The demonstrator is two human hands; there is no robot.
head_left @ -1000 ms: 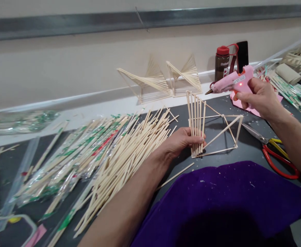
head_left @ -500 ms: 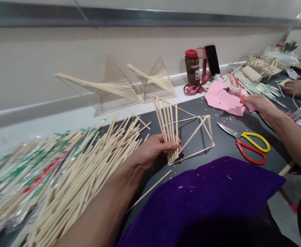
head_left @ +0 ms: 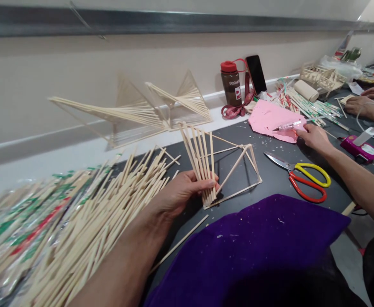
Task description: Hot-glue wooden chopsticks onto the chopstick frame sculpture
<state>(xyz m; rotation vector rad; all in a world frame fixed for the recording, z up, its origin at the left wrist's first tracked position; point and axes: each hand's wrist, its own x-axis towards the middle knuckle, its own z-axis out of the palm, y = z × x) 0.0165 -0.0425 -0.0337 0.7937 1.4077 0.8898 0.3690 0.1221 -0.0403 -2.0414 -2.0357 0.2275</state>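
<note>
My left hand (head_left: 195, 185) pinches the lower ends of a fan of bamboo sticks (head_left: 203, 157), thumb in front. The fan joins an angular stick frame (head_left: 243, 170) that rests on the dark table. Further right, my right hand (head_left: 317, 138) is closed at the handle of a hot glue gun (head_left: 291, 125). The gun's nozzle points left, low over a pink sheet (head_left: 264, 117). My fingers partly cover its handle. Between my hands and nearer to me lie scissors (head_left: 292, 168) with one yellow and one red handle, blades apart.
Many loose sticks (head_left: 110, 213) and bagged sticks (head_left: 30, 230) cover the left. Two finished-looking stick models (head_left: 126, 113) stand by the wall. A bottle (head_left: 231, 85), phone (head_left: 256, 74) and purple power strip (head_left: 360, 149) stand about. Purple cloth (head_left: 254, 238) covers the near edge. Another person's hands (head_left: 363, 104) work far right.
My right hand has lowered the glue gun toward the pink sheet. My left hand still grips the stick fan. The view has shifted slightly right.
</note>
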